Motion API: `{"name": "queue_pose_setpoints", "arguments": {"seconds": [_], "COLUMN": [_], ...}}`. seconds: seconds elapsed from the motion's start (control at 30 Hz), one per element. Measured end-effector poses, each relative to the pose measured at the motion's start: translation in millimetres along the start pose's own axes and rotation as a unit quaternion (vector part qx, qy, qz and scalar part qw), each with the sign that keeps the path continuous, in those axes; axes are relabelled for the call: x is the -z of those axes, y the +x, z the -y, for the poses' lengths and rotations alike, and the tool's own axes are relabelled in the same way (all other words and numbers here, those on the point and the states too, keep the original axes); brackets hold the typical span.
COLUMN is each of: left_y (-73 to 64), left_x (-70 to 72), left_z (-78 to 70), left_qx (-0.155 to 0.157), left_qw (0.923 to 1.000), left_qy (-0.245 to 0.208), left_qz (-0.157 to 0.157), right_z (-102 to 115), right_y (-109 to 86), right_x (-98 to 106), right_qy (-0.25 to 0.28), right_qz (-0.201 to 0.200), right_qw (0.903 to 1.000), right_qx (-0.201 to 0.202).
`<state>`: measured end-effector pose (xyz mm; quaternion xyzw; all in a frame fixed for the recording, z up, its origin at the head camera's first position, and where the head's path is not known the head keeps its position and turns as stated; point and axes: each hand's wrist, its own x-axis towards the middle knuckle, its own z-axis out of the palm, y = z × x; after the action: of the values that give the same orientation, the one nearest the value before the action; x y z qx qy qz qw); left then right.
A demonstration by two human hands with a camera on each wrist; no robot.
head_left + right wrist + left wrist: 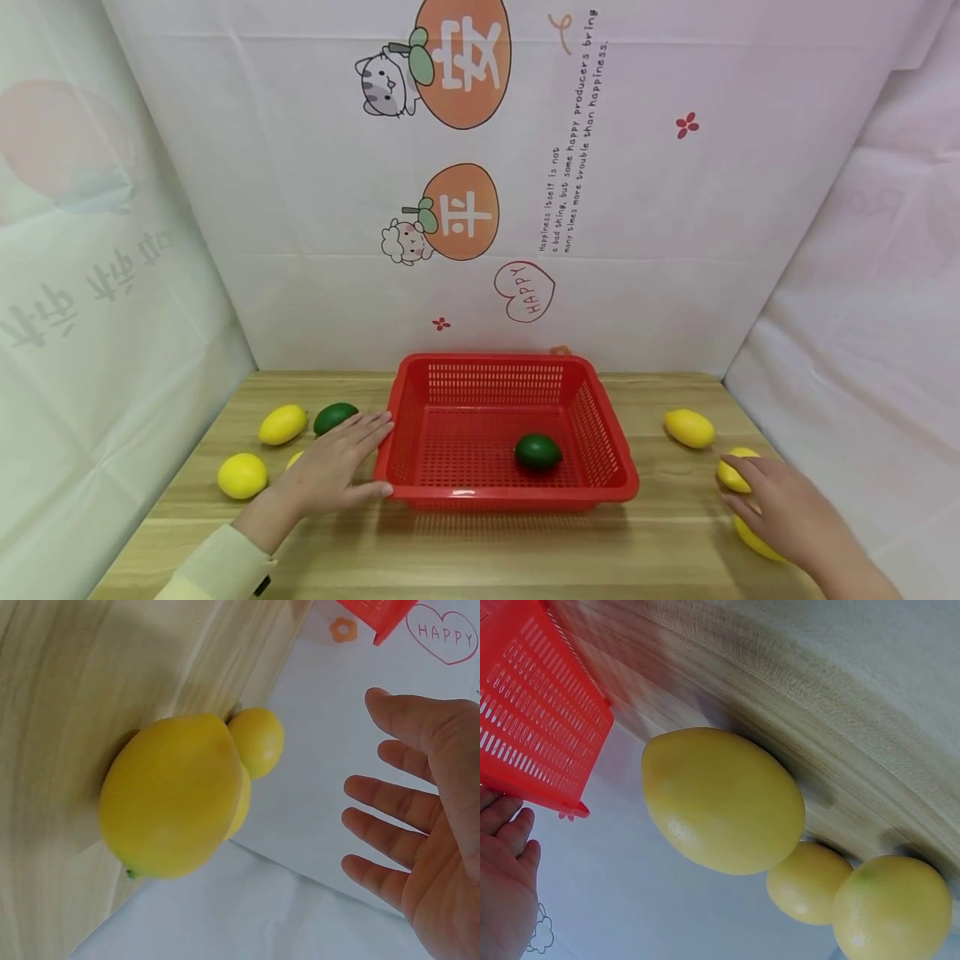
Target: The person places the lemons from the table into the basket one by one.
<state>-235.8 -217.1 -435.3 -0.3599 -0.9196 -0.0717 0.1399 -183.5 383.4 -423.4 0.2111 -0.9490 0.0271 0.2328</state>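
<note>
A red plastic basket [506, 493] sits mid-table with one green lemon [537, 452] inside. My left hand [330, 471] touches the basket's left rim, its fingers straight. Around it are yellow lemons [242, 476], one partly hidden by the hand, and a second green lemon [334, 417] just behind the fingers. Over on the right, my right hand [795, 512] reaches above two yellow lemons, a farther lemon [737, 469] and a nearer lemon [756, 537], both partly covered in the head view. The right wrist view shows its fingers [390, 795] spread, with nothing held.
Behind the hands another yellow lemon [689, 428] lies toward the table's back right. White printed cloth [630, 292] hangs at the back and both sides, bordering the wooden table [525, 558].
</note>
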Motion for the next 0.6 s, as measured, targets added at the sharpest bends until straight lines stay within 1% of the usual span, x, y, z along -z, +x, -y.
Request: {"name": "queue_pose_setpoints", "arguments": {"seconds": [0.13,0.27,0.43,0.53,0.6], "left_y": [-0.1,0.0,0.0,-0.1,0.0], "left_x": [0.7,0.8,1.3,1.6,1.8], "left_z": [-0.7,-1.0,-1.3,-1.7,-2.0], "left_qx": [0.001,0.000,0.003,0.008,0.011], "left_qw": [1.0000,1.0000,1.0000,0.9999,0.9999], "left_qy": [-0.004,-0.005,-0.002,-0.002,-0.002], "left_qz": [0.000,-0.001,0.002,0.006,0.008], "right_z": [-3,-5,-8,-10,-12], "right_y": [-7.4,-12.2,-15.0,-16.9,-18.2], "right_x": [-2,-1,1,0,-2], "right_qy": [-0.001,0.005,0.008,0.009,0.012], "right_qz": [0.013,0.049,0.104,0.122,0.126], "right_qw": [0.9997,0.9975,0.9911,0.9880,0.9872], "right_qx": [-0.020,-0.049,-0.083,-0.095,-0.097]}}
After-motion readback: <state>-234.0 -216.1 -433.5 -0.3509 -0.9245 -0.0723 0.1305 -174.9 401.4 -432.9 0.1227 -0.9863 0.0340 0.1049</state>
